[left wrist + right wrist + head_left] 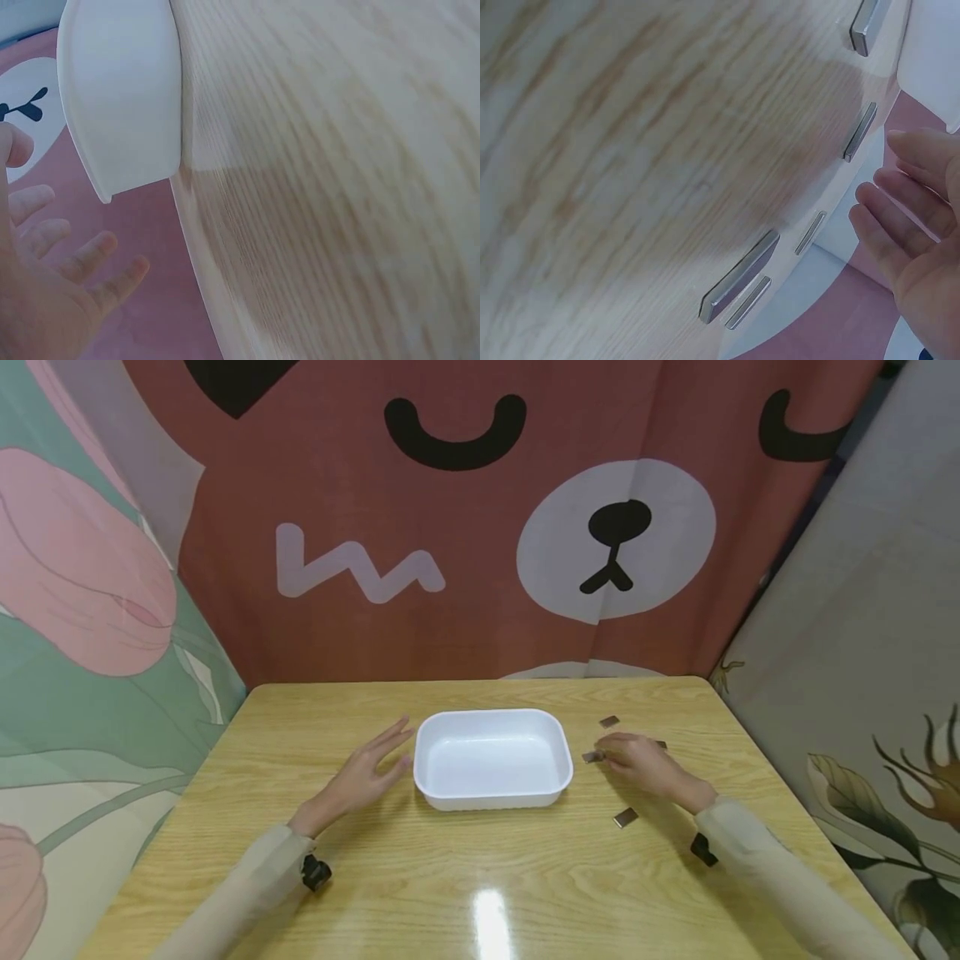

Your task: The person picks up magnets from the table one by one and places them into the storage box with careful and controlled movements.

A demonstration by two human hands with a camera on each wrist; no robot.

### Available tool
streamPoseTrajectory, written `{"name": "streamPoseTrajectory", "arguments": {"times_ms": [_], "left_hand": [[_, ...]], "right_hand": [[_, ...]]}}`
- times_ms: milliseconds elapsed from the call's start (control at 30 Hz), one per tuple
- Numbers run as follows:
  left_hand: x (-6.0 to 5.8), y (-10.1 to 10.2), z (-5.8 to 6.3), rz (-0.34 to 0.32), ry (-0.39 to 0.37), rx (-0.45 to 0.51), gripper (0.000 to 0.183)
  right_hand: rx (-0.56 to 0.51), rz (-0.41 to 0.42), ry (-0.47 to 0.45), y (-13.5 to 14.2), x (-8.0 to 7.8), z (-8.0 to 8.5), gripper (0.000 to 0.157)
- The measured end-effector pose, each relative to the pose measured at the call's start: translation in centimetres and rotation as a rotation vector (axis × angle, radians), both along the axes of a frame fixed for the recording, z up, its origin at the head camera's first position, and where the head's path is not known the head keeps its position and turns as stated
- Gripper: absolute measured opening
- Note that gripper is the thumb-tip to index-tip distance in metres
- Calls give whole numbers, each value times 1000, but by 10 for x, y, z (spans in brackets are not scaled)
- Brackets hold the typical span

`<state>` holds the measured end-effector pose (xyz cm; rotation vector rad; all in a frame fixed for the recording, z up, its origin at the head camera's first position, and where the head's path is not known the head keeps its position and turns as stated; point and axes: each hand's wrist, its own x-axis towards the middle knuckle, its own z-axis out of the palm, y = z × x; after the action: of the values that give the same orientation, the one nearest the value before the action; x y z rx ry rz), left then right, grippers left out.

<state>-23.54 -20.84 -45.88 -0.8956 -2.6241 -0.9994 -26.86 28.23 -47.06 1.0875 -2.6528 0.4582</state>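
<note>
A white rectangular plastic tray point(491, 802) stands in the middle of the wooden table. To its left hovers my left hand point(360, 772), fingers loosely spread and holding nothing; the left wrist view shows a gap from the tray wall point(124, 97). Right of the tray lie several small flat metallic rectangular pieces, among them a front one point(626, 817) and a back one point(609, 722). My right hand point(648, 764) is over this group, close to another piece point(593, 757). In the right wrist view its relaxed fingers hold nothing, and the pieces point(740, 277) lie flat on the wood.
The light wooden table point(450, 877) ends in a back edge against a curtain point(360, 635) with a bear print. Patterned cloth hangs at both sides. A dark device point(316, 872) sits at the left wrist, and a similar one point(703, 850) at the right.
</note>
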Motion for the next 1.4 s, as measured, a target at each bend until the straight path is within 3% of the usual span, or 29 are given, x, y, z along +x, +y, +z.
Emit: {"name": "streamPoseTrajectory", "arguments": {"times_ms": [300,1033,1400], "left_hand": [[-2,-1,-2,-19,-21,-1,52],[-2,3,-7,-3,-37,-27,50],[-3,4,-10,-11,-43,-32,51]], "right_hand": [[-10,27,-8,-2,-3,-5,21],[-38,24,-87,-4,-1,-10,26],[-20,9,-72,-4,-3,-13,25]]}}
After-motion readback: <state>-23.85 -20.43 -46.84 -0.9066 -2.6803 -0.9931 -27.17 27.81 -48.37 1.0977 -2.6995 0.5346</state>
